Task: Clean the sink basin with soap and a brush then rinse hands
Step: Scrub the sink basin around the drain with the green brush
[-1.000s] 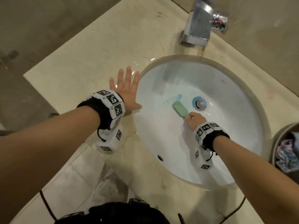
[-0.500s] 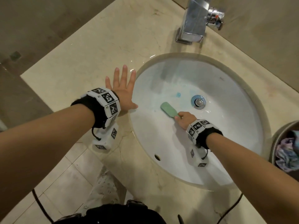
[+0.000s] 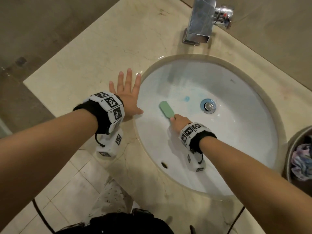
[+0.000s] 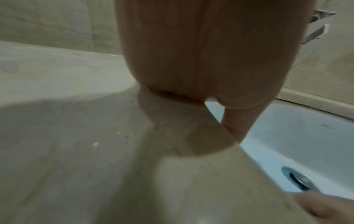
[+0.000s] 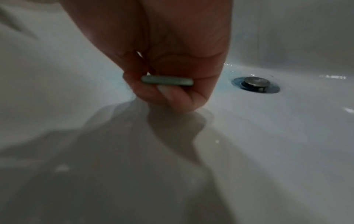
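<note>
A person scrubs a white sink [image 3: 236, 149] set into a stone bench [image 3: 94, 53], the right hand [image 3: 179, 121] closed round the handle of a green brush [image 3: 166, 108]. Over the past second the brush head has swept from just beside the drain [image 3: 208, 105] out toward the basin's wall on the far side from it, leaving the drain uncovered and a small blob of blue soap [image 3: 186, 98] lying between drain and brush. That sweep suggests the scrubbing stage is under way, with soap spread as a pale blue film near the drain but much of the basin seemingly not yet worked; rinsing of the hands is not begun, and no water runs from the tap [image 3: 200, 22] behind the drain.

Seen from the right wrist, the brush handle [image 5: 167, 81] is pinched flat between thumb and curled fingers [image 5: 168, 97], the brush head reaching forward from the knuckles and away from the drain [image 5: 255, 84]. The head looks pressed to the porcelain, though the bristles are hidden.

The left hand [image 3: 125, 97] lies flat on the bench beside the sink rim, fingers spread and straight, holding nothing, apparently bracing the body. A bin [image 3: 290, 149] with crumpled cloth stands beyond the sink, on the other side of the drain.
</note>
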{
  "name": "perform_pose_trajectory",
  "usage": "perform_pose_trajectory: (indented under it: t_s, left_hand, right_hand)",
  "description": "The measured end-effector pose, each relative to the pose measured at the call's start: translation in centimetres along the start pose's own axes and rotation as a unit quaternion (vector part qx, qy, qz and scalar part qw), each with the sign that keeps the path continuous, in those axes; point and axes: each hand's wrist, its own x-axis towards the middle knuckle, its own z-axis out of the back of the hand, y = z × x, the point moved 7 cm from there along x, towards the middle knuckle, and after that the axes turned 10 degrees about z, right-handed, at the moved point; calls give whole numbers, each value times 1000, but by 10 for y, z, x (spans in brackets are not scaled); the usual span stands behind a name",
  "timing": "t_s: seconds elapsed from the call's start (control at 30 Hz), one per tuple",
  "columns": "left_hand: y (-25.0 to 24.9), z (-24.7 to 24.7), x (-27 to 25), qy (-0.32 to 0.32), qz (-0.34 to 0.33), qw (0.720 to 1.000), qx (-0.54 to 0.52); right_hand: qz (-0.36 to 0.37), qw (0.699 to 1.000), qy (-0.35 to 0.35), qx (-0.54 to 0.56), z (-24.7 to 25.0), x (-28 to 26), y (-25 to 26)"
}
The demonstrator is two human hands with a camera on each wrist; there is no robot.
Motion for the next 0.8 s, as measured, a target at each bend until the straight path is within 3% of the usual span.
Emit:
perform_pose_trajectory:
  t_s: [0.1,0.23,0.4,0.6,0.8]
  left_hand:
    - [0,0,0,1,-1,1000,0]
    - [0,0,0,2,-4,1000,2]
    - [1,0,1,9,-1,1000,9]
    - [0,0,0,9,-4,1000,7]
    - [1,0,1,12,-3,1000,11]
  right_hand:
    - [-2,998,12,-63,5,-14,-18]
    - [-37,995,-40,-86,28,-23,-43]
    - [-47,993,-84,-65,27,-7,-32]
    - [-4,998,-4,-59,5,-5,1]
    - [-33,993,-36,-104,26,-16,-39]
